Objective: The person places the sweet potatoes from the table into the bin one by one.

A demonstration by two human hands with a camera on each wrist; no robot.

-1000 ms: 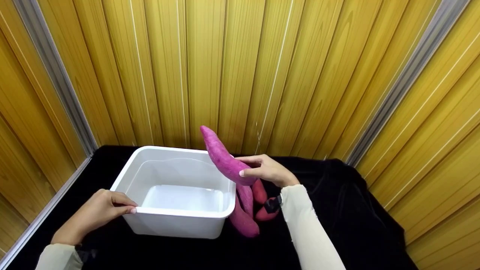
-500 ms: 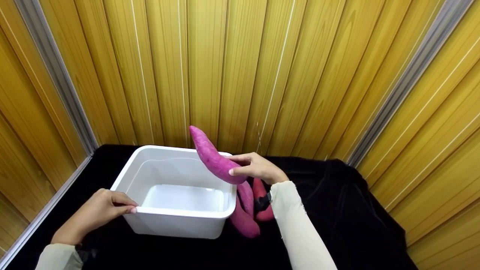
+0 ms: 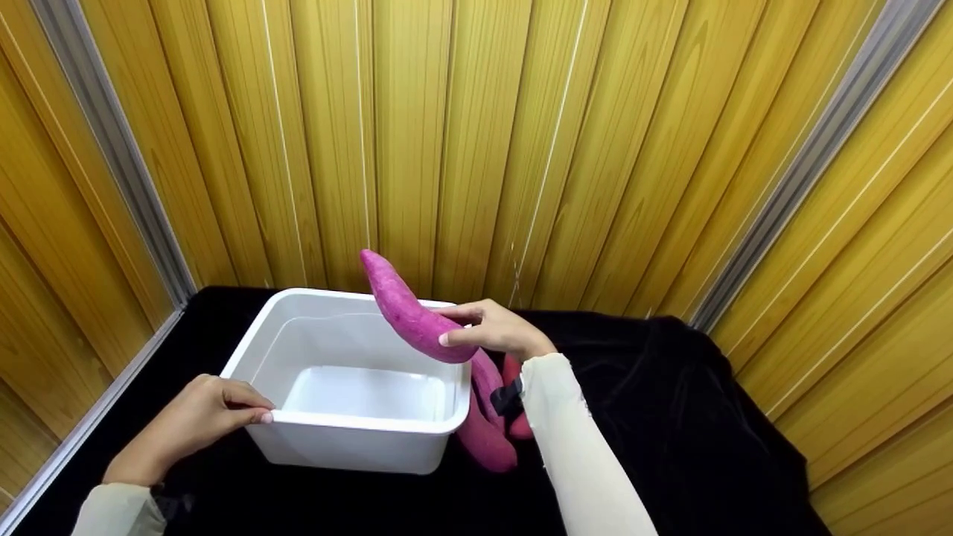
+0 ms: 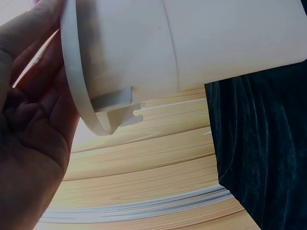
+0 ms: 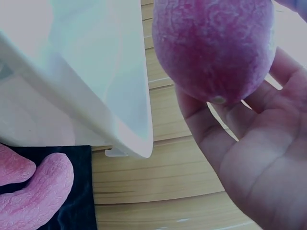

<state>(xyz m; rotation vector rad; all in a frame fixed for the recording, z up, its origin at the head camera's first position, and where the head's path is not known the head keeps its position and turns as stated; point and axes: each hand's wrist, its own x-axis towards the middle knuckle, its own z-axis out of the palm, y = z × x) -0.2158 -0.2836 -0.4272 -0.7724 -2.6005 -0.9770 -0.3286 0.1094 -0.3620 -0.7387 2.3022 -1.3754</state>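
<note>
A long purple-pink sweet potato (image 3: pixel 408 316) is gripped near its thick end by my right hand (image 3: pixel 500 328), thumb on the near side and fingers behind. Its narrow tip points up and to the left, over the right part of a white plastic tub (image 3: pixel 357 425). In the right wrist view the blunt end of the sweet potato (image 5: pixel 216 52) sits between fingers and thumb, beside the tub's wall. My left hand (image 3: pixel 212 411) pinches the tub's rim at its near left corner. The left wrist view shows those fingers at the rim (image 4: pixel 72 57).
Several more sweet potatoes (image 3: pixel 488 444) lie on the black cloth (image 3: pixel 655 417) right of the tub, partly hidden by my right wrist and sleeve. A red one (image 3: pixel 521 426) shows behind the wrist strap. Yellow wood-patterned panels (image 3: pixel 476 149) stand behind and at both sides.
My right hand has carried the sweet potato leftward, from the tub's right edge to farther over its opening. The left hand stays on the rim and the tub has not moved.
</note>
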